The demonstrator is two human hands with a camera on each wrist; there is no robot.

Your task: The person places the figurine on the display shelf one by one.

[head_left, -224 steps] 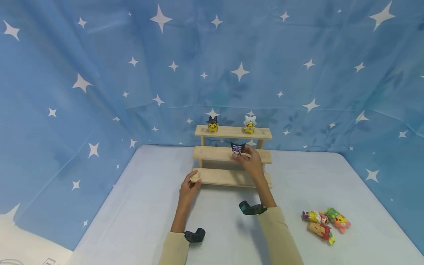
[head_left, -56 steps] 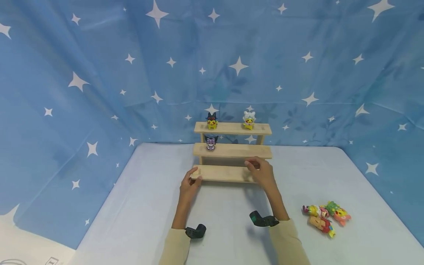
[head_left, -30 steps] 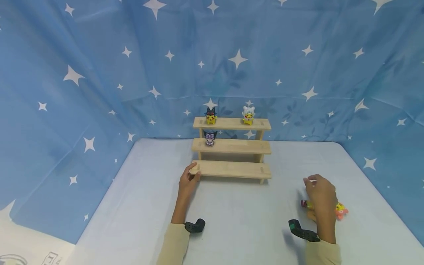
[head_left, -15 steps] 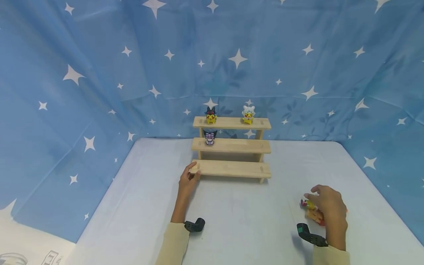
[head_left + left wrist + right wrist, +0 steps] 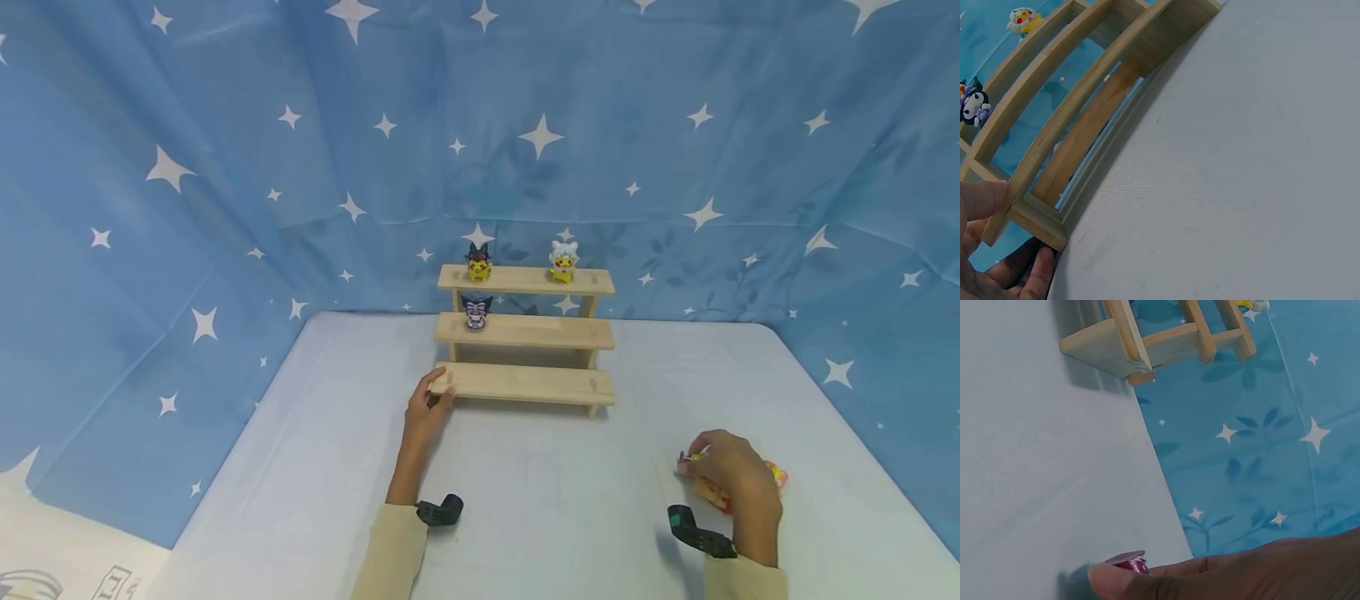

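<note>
Wooden shelf (image 5: 525,331), three tiers, taken as landmark. Its lowest tier is gripped at the left end by the left hand (image 5: 424,417), board held between thumb and fingers; steadying is presumably intended. Right hand (image 5: 735,462) is positioned right of the shelf, on the person's side of it, thumb and fingertips pinched narrow on a small figure (image 5: 1135,564). Only a magenta end is clearly exposed; most is hidden by the hand. Whether it is raised off the white table (image 5: 540,492) can't be told.

Step in hand, as judged: pick-up of that figure. Next move calls for a firm pinch and a straight lift, so neighbours aren't dragged along.

Around: star-print curtain (image 5: 420,179) is hung behind the shelf. On the shelf's top tier, a black-eared figure (image 5: 478,265) is stood at left, a white-hooded figure (image 5: 563,263) toward the right; on its middle tier, a purple-and-black figure (image 5: 476,314) at left. Right of the shelf and forward, a brown-and-red figure (image 5: 708,492) and a pink-and-yellow figure (image 5: 777,473) are partly covered by the right hand. Main obstruction, probably: finger room is limited there.
</note>
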